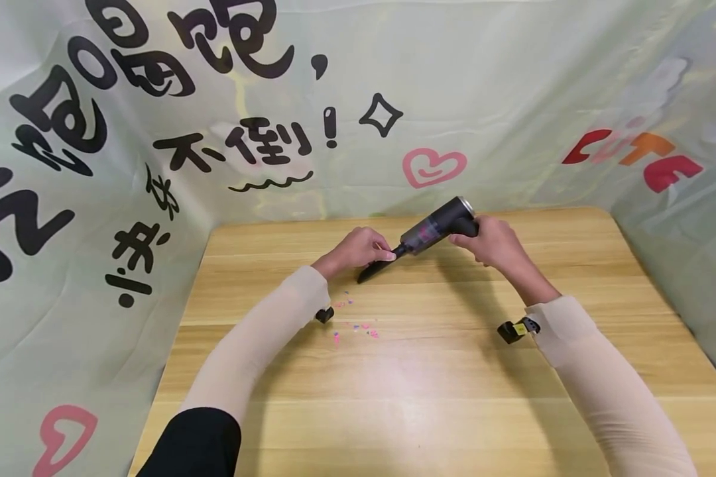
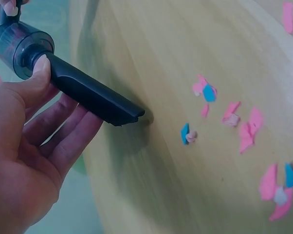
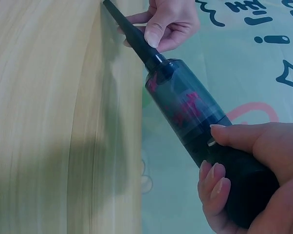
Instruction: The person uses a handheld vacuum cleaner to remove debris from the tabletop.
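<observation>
My right hand (image 1: 494, 242) holds the handle end of a black handheld vacuum (image 1: 426, 232), and my left hand (image 1: 358, 250) pinches its narrow nozzle (image 2: 90, 92) near the neck, thumb on top and fingers beneath. The vacuum slants across the far part of the wooden surface (image 1: 453, 404), its nozzle pointing left and down; whether the tip touches the wood I cannot tell. The body looks stiff, light enough to steer from the handle, and smooth enough to slip in a loose grip. The clear chamber (image 3: 185, 100), pink showing through it, seems the part most likely to crack, so I judge the handle and the nozzle's neck the sounder holds. Pink and blue scraps (image 1: 366, 328) lie scattered on my side of the tip, apparently thin and easily shifted. The surface's far edge runs close behind the vacuum, with the printed backdrop (image 1: 501, 99) rising beyond and leaving little room there; the wider room lies toward me and to my right.
</observation>
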